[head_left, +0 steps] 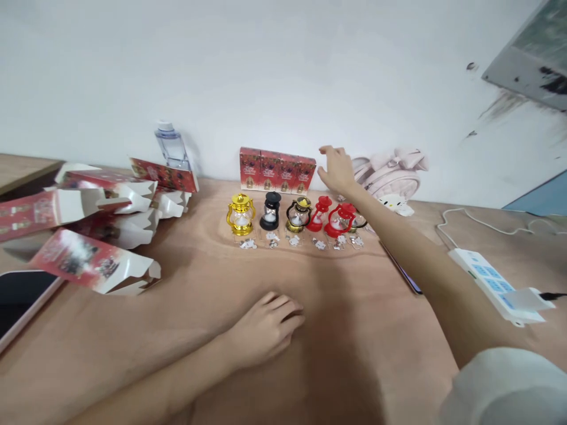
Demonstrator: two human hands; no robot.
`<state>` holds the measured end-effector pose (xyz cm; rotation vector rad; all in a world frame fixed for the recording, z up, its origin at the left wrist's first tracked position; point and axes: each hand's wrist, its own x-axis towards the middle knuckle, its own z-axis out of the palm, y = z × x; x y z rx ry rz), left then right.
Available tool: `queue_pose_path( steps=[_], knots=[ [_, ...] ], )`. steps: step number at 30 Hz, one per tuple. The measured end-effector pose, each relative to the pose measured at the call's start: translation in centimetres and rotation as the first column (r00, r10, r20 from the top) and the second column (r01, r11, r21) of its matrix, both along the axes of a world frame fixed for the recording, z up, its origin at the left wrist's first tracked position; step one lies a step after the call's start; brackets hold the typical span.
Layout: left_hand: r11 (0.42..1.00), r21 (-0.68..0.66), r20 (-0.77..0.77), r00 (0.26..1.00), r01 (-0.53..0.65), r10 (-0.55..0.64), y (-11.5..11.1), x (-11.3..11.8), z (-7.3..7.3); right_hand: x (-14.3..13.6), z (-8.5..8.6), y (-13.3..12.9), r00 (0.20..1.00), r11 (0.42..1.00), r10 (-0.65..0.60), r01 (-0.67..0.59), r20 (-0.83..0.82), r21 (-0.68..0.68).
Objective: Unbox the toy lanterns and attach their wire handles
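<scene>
My right hand (pixel 337 171) is stretched out toward the wall, thumb and fingers apart and nothing between them. Just left of it stands a row of small red printed boxes (pixel 287 172) against the wall. In front of the boxes are several miniature lanterns: a gold lantern (pixel 241 215), a black lantern (pixel 270 211), a black-and-gold lantern (pixel 299 215) and two red lanterns (pixel 340 221). Another lantern is partly hidden behind my right forearm. Small silvery and white pieces (pixel 271 238) lie before each lantern. My left hand (pixel 268 327) rests empty on the table, its fingers loosely bent.
Opened red cartons (pixel 100 262) are heaped at the left, with a clear bottle (pixel 172 146) behind. A pale bag (pixel 394 174) sits by the wall. A white power strip (pixel 491 283) with cables lies right; a dark-screened device (pixel 24 295) is at the left edge.
</scene>
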<state>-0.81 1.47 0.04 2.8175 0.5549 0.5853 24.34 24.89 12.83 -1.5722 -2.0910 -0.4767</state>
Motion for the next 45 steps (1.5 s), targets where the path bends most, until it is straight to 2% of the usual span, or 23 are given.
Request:
queue_pose_path(
  steps=[3, 6, 9, 13, 18, 25, 28, 30, 32, 33, 35, 36, 38, 39, 40, 41, 43, 45],
  knots=[
    [1.0, -0.021, -0.007, 1.0, -0.002, 0.002, 0.0, 0.0, 0.1, -1.1, 0.1, 4.0, 0.988, 0.961, -0.053, 0.091, 0.147, -0.262],
    [1.0, -0.022, -0.01, 1.0, 0.003, -0.003, 0.0, 0.1, 0.0, -1.6, -0.9, 5.2, 0.963, 0.909, -0.127, 0.208, 0.236, -0.361],
    [1.0, -0.018, -0.014, 1.0, 0.012, -0.012, 0.1, 0.1, -0.2, -1.6, -1.4, 4.5, 0.939, 0.918, -0.18, 0.268, 0.293, -0.294],
    [0.999, -0.033, -0.002, 1.0, -0.002, 0.002, 0.1, 0.0, -0.2, -1.5, -1.1, 3.0, 0.928, 0.958, -0.149, 0.222, 0.341, -0.184],
    [0.999, -0.05, -0.002, 1.0, -0.004, 0.004, 0.1, -0.1, 0.1, -1.4, -0.8, 1.6, 0.935, 0.961, -0.089, 0.172, 0.343, -0.217],
    [0.998, -0.056, -0.034, 0.999, -0.006, 0.004, 0.0, -0.1, 0.4, -3.2, -0.5, 0.2, 0.957, 0.977, -0.123, 0.164, 0.263, -0.138],
    [0.996, -0.084, -0.023, 1.0, -0.009, 0.007, -0.1, -0.2, 0.6, -3.8, 0.1, -0.2, 0.968, 0.983, -0.109, 0.139, 0.227, -0.117],
    [0.987, -0.158, 0.01, 1.0, -0.003, 0.004, 0.0, -0.3, 0.9, -3.6, 0.9, -0.5, 0.971, 0.986, -0.098, 0.124, 0.217, -0.111],
    [0.953, -0.303, 0.082, 0.996, -0.004, 0.03, 0.3, -0.4, 1.1, -2.8, 1.9, -1.3, 0.98, 0.99, -0.098, 0.113, 0.175, -0.079],
    [0.916, -0.4, 0.129, 0.989, -0.012, 0.069, 0.6, -0.5, 1.1, -2.3, 2.3, -2.0, 0.989, 0.994, -0.097, 0.103, 0.115, -0.042],
    [0.79, -0.612, 0.229, 0.955, -0.009, 0.189, 1.1, -0.6, 1.0, -1.2, 2.6, -4.1, 0.984, 0.992, -0.033, 0.053, -0.177, 0.112],
    [0.707, -0.707, 0.287, 0.922, 0.019, 0.262, 1.4, -0.7, 0.9, -0.8, 2.3, -5.5, 0.934, 0.98, 0.045, 0.027, -0.355, 0.195],
    [0.544, -0.829, 0.396, 0.824, 0.131, 0.406, 1.8, -0.9, 0.4, -0.5, 0.5, -9.2, 0.738, 0.959, 0.216, -0.037, -0.64, 0.281],
    [0.483, -0.853, 0.444, 0.759, 0.195, 0.477, 2.0, -1.0, 0.2, -0.7, -0.8, -11.3, 0.62, 0.962, 0.262, -0.101, -0.74, 0.255],
    [0.443, -0.861, 0.48, 0.688, 0.25, 0.544, 2.1, -1.1, 0.0, -1.1, -2.5, -13.4, 0.502, 0.966, 0.257, -0.171, -0.826, 0.196],
    [0.421, -0.86, 0.503, 0.62, 0.289, 0.602, 2.2, -1.2, -0.1, -1.7, -4.3, -15.4, 0.401, 0.959, 0.218, -0.257, -0.89, 0.119],
    [0.42, -0.855, 0.519, 0.515, 0.305, 0.683, 2.3, -1.5, -0.1, -3.4, -8.0, -18.8, 0.243, 0.906, 0.094, -0.424, -0.965, -0.018],
    [0.442, -0.864, 0.502, 0.483, 0.242, 0.717, 2.3, -1.8, 0.3, -5.2, -10.9, -20.9, 0.165, 0.843, -0.024, -0.526, -0.986, -0.109]
  ],
)
